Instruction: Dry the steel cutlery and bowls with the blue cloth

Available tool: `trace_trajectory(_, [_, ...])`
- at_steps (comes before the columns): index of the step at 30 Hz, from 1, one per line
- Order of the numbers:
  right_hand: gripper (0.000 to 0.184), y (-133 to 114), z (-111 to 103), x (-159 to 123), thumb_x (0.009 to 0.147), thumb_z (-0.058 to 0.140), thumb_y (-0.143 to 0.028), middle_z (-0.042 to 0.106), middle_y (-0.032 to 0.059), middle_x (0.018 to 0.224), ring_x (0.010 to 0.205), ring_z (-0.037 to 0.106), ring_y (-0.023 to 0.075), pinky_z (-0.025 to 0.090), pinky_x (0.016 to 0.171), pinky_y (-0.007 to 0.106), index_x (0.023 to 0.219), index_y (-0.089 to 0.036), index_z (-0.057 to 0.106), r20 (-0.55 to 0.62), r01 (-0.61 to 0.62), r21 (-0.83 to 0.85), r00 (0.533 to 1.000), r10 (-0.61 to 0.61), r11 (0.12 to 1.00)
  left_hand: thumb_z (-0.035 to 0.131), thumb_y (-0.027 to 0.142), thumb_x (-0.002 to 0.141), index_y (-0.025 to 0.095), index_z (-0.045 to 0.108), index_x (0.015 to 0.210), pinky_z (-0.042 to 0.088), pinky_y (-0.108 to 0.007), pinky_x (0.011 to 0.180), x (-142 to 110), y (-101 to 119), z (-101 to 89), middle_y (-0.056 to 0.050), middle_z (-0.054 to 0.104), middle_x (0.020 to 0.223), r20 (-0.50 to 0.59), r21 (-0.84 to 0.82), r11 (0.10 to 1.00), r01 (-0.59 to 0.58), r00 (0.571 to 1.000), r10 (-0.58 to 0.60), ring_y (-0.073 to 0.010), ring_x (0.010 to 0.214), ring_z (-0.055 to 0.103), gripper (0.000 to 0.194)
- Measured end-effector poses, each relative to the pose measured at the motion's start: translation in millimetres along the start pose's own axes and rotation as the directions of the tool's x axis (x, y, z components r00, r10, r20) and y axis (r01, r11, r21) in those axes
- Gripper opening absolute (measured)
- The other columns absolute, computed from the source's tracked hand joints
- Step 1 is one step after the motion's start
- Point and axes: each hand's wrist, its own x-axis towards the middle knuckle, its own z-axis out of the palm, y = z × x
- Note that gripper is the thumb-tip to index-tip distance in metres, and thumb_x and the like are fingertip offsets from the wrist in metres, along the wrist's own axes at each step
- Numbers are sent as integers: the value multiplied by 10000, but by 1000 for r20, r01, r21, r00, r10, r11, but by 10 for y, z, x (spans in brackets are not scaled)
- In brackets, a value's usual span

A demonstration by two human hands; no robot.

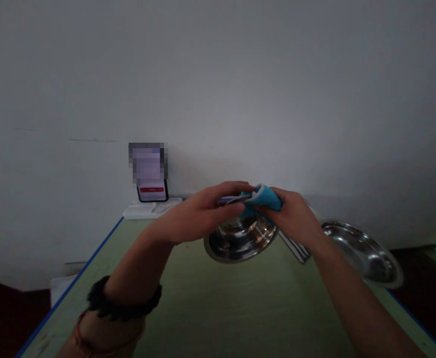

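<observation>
My left hand (199, 214) is closed on a thin metal utensil (234, 200), likely a spoon; only a short silvery part of it shows between the hands. My right hand (296, 216) grips a blue cloth (264, 198) that is wrapped around the utensil's end. Both hands are raised above a steel bowl (240, 241) standing on the pale green table (210, 303). A dark band sits on my left wrist.
A second steel plate (363, 251) lies at the table's right edge. More flat utensils (296, 248) rest between the two dishes. A phone (151, 191) stands on a white base (146, 209) against the wall at the far left corner.
</observation>
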Motion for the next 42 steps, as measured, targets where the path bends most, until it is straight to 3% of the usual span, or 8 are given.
trace_trajectory(11, [280, -29, 186, 28, 693, 643, -408, 650, 7, 681, 612, 552, 139, 437, 590, 277, 829, -163, 658, -345, -48, 182, 932, 110, 982, 503, 222, 864, 241, 620, 1116, 452, -337, 946, 97, -86, -10, 4, 663, 1105, -304, 132, 980, -147, 935, 181, -190, 1035, 597, 279])
trace_trajectory(14, [308, -60, 437, 24, 720, 606, -437, 674, 29, 736, 659, 595, 151, 471, 645, 300, 833, -153, 644, -291, -119, 575, 895, 339, 809, 526, 245, 850, 234, 625, 1089, 484, -354, 904, 148, -137, 43, -8, 676, 1059, -610, 22, 970, -241, 766, 204, -203, 995, 615, 259])
trace_trajectory(17, [288, -169, 727, -1, 748, 590, -352, 693, 48, 914, 785, 639, 165, 498, 733, 324, 971, -172, 615, -51, -133, 910, 903, 426, 393, 503, 246, 858, 232, 568, 1132, 453, -351, 942, 232, -242, 222, -11, 635, 1118, -854, -41, 942, -332, 502, 139, -194, 1057, 579, 282])
trace_trajectory(19, [280, -215, 837, -10, 706, 635, -262, 690, 50, 968, 827, 646, 166, 502, 776, 325, 970, -170, 612, 49, -160, 965, 887, 459, 208, 496, 238, 856, 245, 531, 1145, 442, -333, 949, 270, -300, 347, -4, 604, 1154, -905, -59, 943, -326, 417, 87, -181, 1079, 560, 292])
trace_trajectory(23, [305, -115, 761, 27, 624, 691, -177, 698, 59, 964, 844, 655, 173, 491, 831, 327, 922, -151, 632, 68, -210, 952, 855, 515, 223, 537, 183, 795, 245, 509, 1120, 469, -319, 895, 264, -262, 384, 1, 620, 1090, -847, -146, 947, -285, 531, 30, -182, 1010, 588, 332])
trace_trajectory(31, [259, 102, 236, 113, 626, 711, -287, 715, 19, 831, 739, 650, 172, 497, 741, 306, 857, -174, 677, 22, -249, 595, 955, 295, 764, 612, 178, 734, 201, 611, 1048, 500, -355, 820, 102, -115, -46, -15, 681, 933, -533, -303, 942, -144, 845, -43, -227, 906, 625, 315])
trace_trajectory(39, [327, -42, 697, 49, 714, 637, -358, 692, 70, 982, 853, 654, 195, 485, 832, 384, 981, -170, 630, 48, -189, 918, 925, 376, 349, 459, 258, 889, 258, 540, 1165, 398, -313, 992, 251, -271, 361, 3, 575, 1223, -841, -57, 951, -304, 528, 119, -172, 1128, 524, 288])
trace_trajectory(42, [359, -66, 743, 21, 730, 620, -395, 677, 57, 1036, 914, 639, 193, 454, 887, 399, 1029, -197, 620, 60, -209, 865, 946, 319, 457, 449, 277, 896, 256, 520, 1174, 400, -300, 991, 259, -322, 377, 0, 573, 1222, -867, 16, 967, -254, 478, 140, -165, 1132, 521, 288])
